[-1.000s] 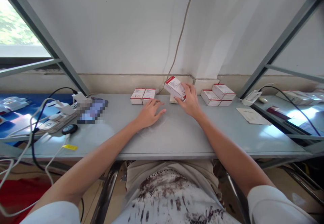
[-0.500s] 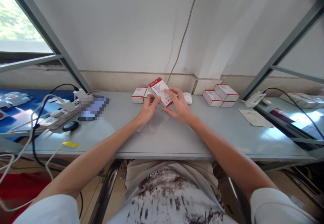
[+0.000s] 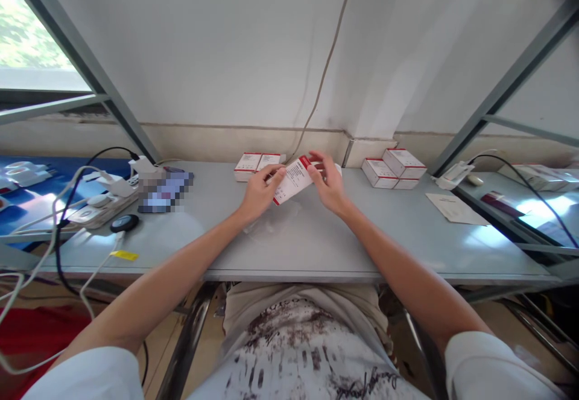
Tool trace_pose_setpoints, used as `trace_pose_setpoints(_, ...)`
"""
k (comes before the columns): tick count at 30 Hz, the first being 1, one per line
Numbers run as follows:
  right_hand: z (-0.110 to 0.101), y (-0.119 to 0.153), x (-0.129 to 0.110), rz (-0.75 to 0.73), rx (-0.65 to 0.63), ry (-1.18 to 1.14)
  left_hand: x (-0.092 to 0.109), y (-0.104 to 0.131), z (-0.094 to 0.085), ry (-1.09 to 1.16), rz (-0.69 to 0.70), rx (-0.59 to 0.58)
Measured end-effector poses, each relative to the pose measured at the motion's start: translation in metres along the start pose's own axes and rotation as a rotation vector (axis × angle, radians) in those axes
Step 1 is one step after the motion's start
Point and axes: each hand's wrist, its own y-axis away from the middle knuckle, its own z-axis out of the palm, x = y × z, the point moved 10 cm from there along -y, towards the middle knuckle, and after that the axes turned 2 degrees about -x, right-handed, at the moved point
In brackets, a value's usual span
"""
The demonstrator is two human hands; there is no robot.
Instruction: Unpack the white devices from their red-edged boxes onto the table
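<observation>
A small white box with red ends is held tilted above the grey table, its printed face showing. My left hand grips its left end, thumb on the printed face. At the upper right end, my right hand has its thumb against the box and its fingers behind. Two similar boxes lie by the wall behind my left hand. A clear plastic film lies on the table below the held box. A white object behind my right hand is mostly hidden.
Several white and red boxes are stacked at the right by the wall, near a paper sheet. On the left are a phone, a power strip, cables and a black round device.
The held box has turned clockwise and come down slightly, so its red top end now points to the upper right. My right hand has shifted to that end.
</observation>
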Motion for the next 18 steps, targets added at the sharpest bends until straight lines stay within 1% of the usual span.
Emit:
trace_pose_setpoints(2,0.006,0.0,0.006,0.066,-0.038,-0.063,0.004,0.002,0.004,-0.002,0.0,-0.038)
trace_pose_setpoints(4,0.009,0.0,0.008,0.111,-0.051,-0.108,0.007,0.004,0.006,0.005,-0.008,-0.055)
trace_pose_setpoints(8,0.007,-0.002,0.008,0.145,-0.023,-0.165,0.01,0.004,0.005,0.014,-0.021,-0.055)
trace_pose_setpoints(13,0.006,-0.002,0.01,0.188,-0.013,-0.232,0.007,0.004,0.005,0.025,-0.038,-0.058)
trace_pose_setpoints(15,0.008,-0.001,0.015,0.229,-0.021,-0.267,0.004,0.004,0.005,0.033,-0.044,-0.057)
trace_pose_setpoints(18,0.01,0.002,0.03,0.336,-0.01,-0.355,0.001,0.003,0.004,0.042,-0.054,-0.067)
